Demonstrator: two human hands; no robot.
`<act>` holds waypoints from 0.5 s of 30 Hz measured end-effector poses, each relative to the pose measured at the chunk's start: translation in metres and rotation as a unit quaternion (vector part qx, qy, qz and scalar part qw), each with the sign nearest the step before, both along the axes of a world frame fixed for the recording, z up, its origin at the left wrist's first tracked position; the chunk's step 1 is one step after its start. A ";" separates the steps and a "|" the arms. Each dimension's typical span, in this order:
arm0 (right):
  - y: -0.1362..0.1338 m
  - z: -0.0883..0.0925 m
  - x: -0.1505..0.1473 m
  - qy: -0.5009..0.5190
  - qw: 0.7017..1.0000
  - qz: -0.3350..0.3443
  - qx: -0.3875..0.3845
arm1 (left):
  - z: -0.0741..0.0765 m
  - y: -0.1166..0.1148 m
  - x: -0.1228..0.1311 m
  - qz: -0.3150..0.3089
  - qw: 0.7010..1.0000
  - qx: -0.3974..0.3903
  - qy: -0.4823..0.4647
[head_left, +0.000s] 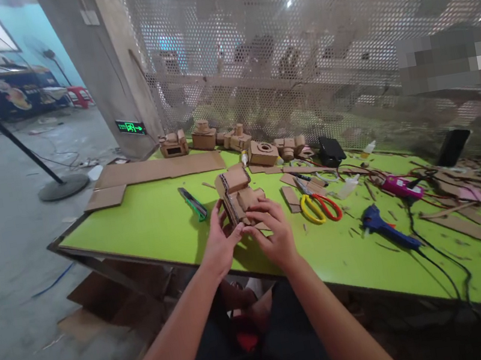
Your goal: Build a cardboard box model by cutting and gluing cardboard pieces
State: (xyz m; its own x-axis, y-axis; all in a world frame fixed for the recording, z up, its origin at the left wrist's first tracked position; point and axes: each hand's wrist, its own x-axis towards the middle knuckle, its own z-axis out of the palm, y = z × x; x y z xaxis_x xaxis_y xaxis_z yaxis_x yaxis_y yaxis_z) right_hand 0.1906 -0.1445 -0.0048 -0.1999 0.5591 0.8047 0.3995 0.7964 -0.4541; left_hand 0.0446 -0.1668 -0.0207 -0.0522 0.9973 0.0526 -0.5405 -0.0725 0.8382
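Observation:
A small cardboard model (238, 197) of stacked boxy parts stands on the green table (147, 225). My left hand (219, 242) grips its left side with the fingers curled round the edge. Over the model's lower right part lies my right hand (273, 231), its fingers bent and pressing on the cardboard. Both hands are closed on the model.
A green utility knife (193, 203) lies left of the model. Right of it lie yellow-and-red scissors (318, 206), a blue glue gun (384, 225) with its black cord, a pink glue gun (400, 186) and cardboard scraps. Finished cardboard models (234, 142) line the far edge by a mesh fence.

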 end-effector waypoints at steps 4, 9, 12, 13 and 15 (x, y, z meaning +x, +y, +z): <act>-0.004 -0.001 0.000 0.033 0.999 -0.008 0.005 | -0.001 0.000 0.001 0.002 1.000 0.009 0.019; -0.004 -0.002 -0.001 0.056 0.998 -0.010 0.008 | 0.000 0.000 0.001 0.009 1.000 -0.001 0.019; -0.003 -0.004 -0.001 0.065 0.998 -0.011 0.014 | 0.002 0.000 0.002 0.013 1.000 -0.007 0.015; -0.003 -0.005 0.000 0.067 0.998 -0.012 0.017 | 0.003 -0.001 0.003 0.016 1.000 -0.009 0.013; -0.003 -0.005 0.000 0.065 0.998 -0.014 0.020 | 0.005 -0.001 0.004 0.021 1.000 -0.018 0.006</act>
